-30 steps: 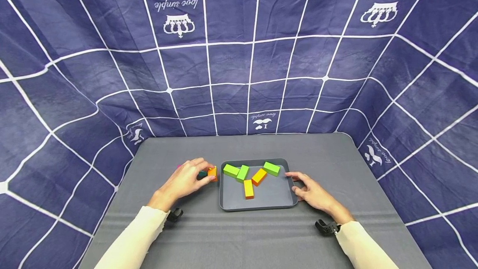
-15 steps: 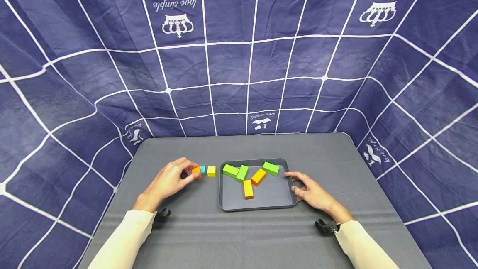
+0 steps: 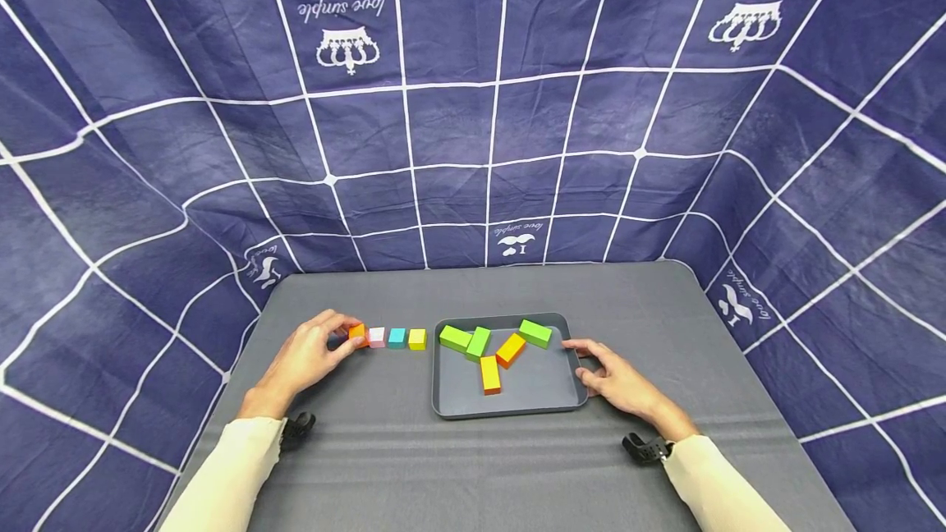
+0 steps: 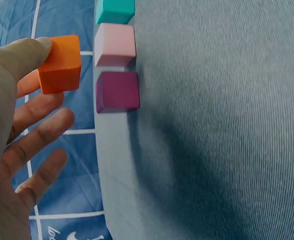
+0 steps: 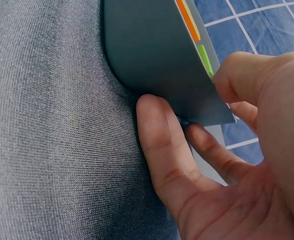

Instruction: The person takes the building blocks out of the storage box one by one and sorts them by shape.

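My left hand [image 3: 310,351] pinches an orange cube [image 4: 61,62] between thumb and fingertips, in the head and left wrist views. Close by lies a row of cubes: purple [image 4: 118,92], pink [image 3: 377,337], teal [image 3: 397,338] and yellow [image 3: 417,339]. From the head view the purple one is hidden behind the hand and its cube. At the right end of a shallow grey tray [image 3: 543,410], my right hand [image 3: 624,384] holds the edge; one digit lies over the rim, others against the outer wall [image 5: 151,55].
Inside the tray lie green blocks [image 3: 535,333] and orange-sided blocks with yellowish tops [image 3: 491,374], scattered towards its left and back. A grey cloth [image 3: 473,474] covers the table. Blue white-lined curtains [image 3: 458,121] hang behind and at both sides.
My left hand has moved left along the row, carrying the orange cube. The yellow, teal and pink cubes have come into full view. My right hand and the tray have stayed put.
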`<action>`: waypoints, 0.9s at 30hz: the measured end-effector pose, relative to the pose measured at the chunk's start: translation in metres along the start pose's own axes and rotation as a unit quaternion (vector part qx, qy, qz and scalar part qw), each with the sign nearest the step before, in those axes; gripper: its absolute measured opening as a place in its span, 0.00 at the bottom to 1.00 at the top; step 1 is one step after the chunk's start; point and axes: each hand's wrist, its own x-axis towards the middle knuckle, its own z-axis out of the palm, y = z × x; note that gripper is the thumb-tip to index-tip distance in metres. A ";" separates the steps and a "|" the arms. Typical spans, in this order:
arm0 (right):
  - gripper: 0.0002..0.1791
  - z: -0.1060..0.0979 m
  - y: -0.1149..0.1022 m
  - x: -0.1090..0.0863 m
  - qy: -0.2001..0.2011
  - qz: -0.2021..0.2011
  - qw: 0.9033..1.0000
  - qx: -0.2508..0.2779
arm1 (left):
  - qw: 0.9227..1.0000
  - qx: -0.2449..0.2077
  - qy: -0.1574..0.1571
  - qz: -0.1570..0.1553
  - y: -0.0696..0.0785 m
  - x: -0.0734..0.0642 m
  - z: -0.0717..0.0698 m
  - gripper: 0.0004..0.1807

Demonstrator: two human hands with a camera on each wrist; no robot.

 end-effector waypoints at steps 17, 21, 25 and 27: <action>0.30 -0.002 0.002 0.001 -0.001 -0.003 1.000 -0.004 | 0.999 0.016 0.034 -0.039 -0.037 -0.008 -0.006 0.16; 0.30 -0.002 0.003 0.001 -0.001 -0.002 1.000 0.001 | 0.998 0.020 0.036 -0.041 -0.044 -0.009 -0.007 0.16; 0.31 -0.001 0.002 0.001 -0.002 -0.007 1.000 0.016 | 0.999 0.019 0.028 -0.040 -0.049 -0.010 -0.005 0.16; 0.31 -0.001 0.003 0.001 -0.004 -0.009 1.000 0.022 | 0.999 0.017 0.021 -0.042 -0.050 -0.010 -0.004 0.16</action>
